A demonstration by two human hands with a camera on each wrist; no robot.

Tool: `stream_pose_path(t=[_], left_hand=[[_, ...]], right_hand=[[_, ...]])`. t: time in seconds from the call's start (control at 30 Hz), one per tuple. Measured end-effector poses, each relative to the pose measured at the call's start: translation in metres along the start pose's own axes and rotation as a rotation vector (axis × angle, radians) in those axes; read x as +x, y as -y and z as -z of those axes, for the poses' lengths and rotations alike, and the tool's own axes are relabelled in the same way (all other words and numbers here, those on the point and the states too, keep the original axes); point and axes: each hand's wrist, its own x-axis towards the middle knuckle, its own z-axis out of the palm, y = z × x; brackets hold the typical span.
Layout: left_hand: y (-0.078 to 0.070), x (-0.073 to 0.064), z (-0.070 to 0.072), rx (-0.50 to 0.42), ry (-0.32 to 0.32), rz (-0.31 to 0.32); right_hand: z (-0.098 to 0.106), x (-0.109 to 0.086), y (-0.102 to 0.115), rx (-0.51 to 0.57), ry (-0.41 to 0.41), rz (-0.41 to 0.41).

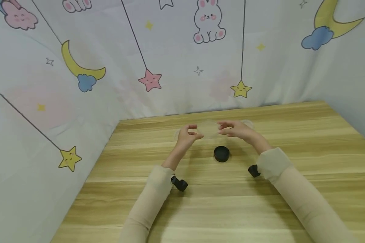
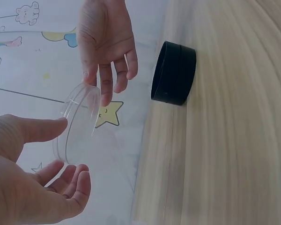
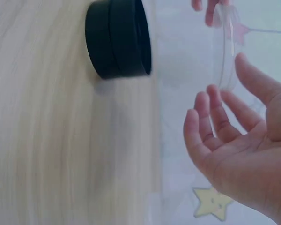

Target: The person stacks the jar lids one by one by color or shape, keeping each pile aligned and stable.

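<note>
A shallow, clear round plastic dish (image 1: 208,130) is held up above the far part of the table, between the two hands. My left hand (image 1: 185,136) pinches its left edge, thumb on one side and fingers on the other. On the opposite edge, my right hand (image 1: 235,130) grips the rim between thumb and index finger, the other fingers loosely bent. In the left wrist view the dish (image 2: 77,124) stands tilted, its raised rim showing. Below the hands, a round black container (image 1: 221,154) sits on the table, touched by neither hand.
Another clear round piece (image 1: 247,124) lies behind the right hand, and a faint clear edge (image 1: 177,135) shows left of the left hand. The wooden table (image 1: 213,209) meets a printed curtain (image 1: 176,98) at its back and sides.
</note>
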Motion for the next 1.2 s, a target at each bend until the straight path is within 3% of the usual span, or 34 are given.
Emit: stream_pose_path(t=[0.33, 0.7, 0.87, 0.97, 1.2], left_hand=[[-0.020, -0.019, -0.039, -0.148, 0.048, 0.030], [-0.034, -0.037, -0.077, -0.102, 0.066, 0.003], [-0.034, -0.040, -0.092, -0.168, 0.129, 0.042], [-0.030, -0.039, -0.102, -0.190, 0.131, 0.070], [-0.021, -0.038, -0.126, -0.068, 0.082, 0.105]], right_hand=[[0.025, -0.050, -0.006, -0.004, -0.047, 0.023], [0.044, -0.101, -0.010, -0.047, -0.101, 0.030], [0.053, -0.113, -0.018, -0.101, -0.097, 0.013], [0.057, -0.117, -0.026, -0.123, -0.088, 0.006], [0.063, -0.129, -0.047, -0.140, -0.079, -0.031]])
